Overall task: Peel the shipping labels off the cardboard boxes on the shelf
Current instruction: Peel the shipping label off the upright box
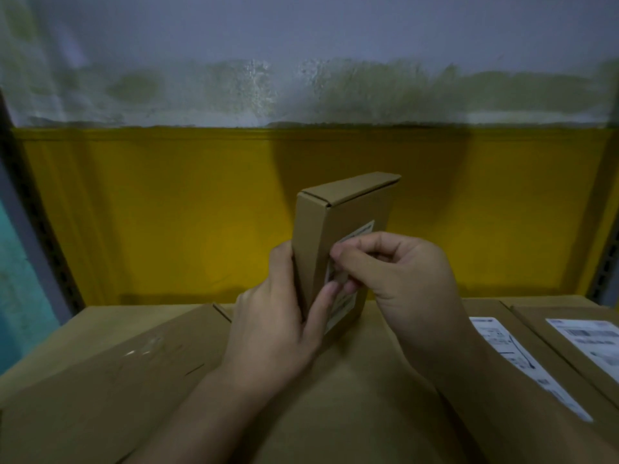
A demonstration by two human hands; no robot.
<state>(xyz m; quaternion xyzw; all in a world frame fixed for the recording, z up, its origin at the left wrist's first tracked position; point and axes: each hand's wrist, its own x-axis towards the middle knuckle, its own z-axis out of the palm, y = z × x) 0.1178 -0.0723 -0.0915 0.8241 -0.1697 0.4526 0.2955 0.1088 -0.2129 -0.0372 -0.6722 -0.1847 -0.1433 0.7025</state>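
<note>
**A:** Where's the label (360,231)?

**B:** On the right-facing side of the small box (338,226). It stands upright mid-shelf, on a large flat box (335,403).

**A:** And the hands?

**B:** The right hand (398,272) pinches the label's near-left edge between thumb and forefinger. The left hand (278,323) grips the box's narrow near side, with its thumb across onto the label face.

**A:** Any room around it?

**B:** Bare cardboard lies to the left and on the near side. Another labelled box (536,346) lies flat on the right. The yellow back panel (167,212) stands behind, well apart.
</note>
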